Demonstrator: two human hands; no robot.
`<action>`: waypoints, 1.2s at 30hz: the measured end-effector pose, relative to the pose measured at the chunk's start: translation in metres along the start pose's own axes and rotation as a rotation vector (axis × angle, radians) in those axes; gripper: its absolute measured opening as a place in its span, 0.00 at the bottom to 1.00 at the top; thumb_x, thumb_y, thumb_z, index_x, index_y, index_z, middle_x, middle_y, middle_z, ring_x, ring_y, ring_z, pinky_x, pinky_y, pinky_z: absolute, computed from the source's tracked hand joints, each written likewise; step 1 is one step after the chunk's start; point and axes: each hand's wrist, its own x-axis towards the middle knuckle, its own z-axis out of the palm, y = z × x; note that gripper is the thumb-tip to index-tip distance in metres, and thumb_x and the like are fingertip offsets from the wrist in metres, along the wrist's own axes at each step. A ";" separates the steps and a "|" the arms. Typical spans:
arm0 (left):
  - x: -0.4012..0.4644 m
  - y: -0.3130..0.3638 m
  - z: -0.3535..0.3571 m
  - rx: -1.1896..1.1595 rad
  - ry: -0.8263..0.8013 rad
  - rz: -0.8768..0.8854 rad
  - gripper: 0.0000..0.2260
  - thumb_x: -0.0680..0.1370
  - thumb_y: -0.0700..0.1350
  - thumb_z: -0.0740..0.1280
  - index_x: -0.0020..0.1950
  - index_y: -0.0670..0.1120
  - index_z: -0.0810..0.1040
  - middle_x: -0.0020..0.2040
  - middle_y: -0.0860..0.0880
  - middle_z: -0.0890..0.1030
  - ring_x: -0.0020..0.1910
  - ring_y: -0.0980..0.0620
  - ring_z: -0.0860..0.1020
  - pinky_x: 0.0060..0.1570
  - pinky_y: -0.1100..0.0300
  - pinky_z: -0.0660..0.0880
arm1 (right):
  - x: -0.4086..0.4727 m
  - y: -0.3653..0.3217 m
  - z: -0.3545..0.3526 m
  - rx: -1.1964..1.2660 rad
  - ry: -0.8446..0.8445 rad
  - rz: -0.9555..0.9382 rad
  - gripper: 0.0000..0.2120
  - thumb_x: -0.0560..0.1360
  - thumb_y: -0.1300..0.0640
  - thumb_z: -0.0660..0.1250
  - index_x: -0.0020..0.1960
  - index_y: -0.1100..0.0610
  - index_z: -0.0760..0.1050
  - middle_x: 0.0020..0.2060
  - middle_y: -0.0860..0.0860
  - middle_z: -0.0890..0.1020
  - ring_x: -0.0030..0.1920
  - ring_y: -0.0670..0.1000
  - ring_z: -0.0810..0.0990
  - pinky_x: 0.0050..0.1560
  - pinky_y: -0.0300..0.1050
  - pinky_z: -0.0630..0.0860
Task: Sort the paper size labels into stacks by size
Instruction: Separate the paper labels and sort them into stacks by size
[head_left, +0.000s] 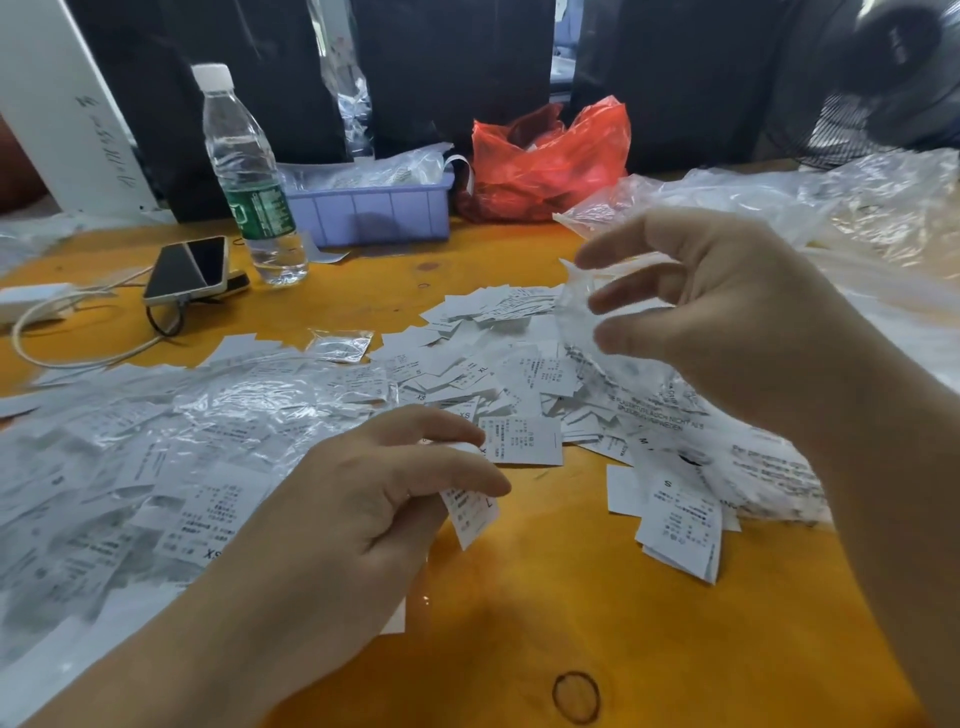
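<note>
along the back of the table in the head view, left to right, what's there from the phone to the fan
phone → water bottle → purple tray → red plastic bag → clear plastic sheeting → fan

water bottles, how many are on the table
1. The water bottle stands upright at the back left of the table, between the phone and the purple tray. Plastic bags could hide others.
</note>
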 end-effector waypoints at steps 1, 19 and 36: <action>0.001 0.002 -0.001 -0.011 -0.006 -0.026 0.22 0.74 0.42 0.60 0.50 0.71 0.80 0.60 0.71 0.74 0.59 0.70 0.72 0.37 0.78 0.71 | -0.001 -0.004 0.004 0.170 -0.048 0.008 0.22 0.66 0.71 0.75 0.50 0.48 0.80 0.49 0.45 0.83 0.46 0.41 0.84 0.44 0.37 0.82; 0.009 -0.003 -0.015 -0.810 0.035 -0.609 0.14 0.60 0.43 0.59 0.33 0.51 0.84 0.32 0.50 0.79 0.30 0.51 0.77 0.36 0.45 0.73 | -0.010 -0.010 0.057 0.856 -0.166 0.217 0.15 0.54 0.67 0.73 0.39 0.58 0.81 0.38 0.53 0.83 0.44 0.52 0.84 0.41 0.39 0.81; 0.005 0.012 -0.021 -0.683 0.169 -0.478 0.10 0.65 0.57 0.72 0.37 0.52 0.82 0.30 0.55 0.80 0.29 0.58 0.75 0.32 0.65 0.74 | -0.014 -0.005 0.074 0.740 -0.444 0.343 0.08 0.68 0.54 0.72 0.45 0.56 0.83 0.35 0.57 0.83 0.33 0.52 0.80 0.29 0.43 0.76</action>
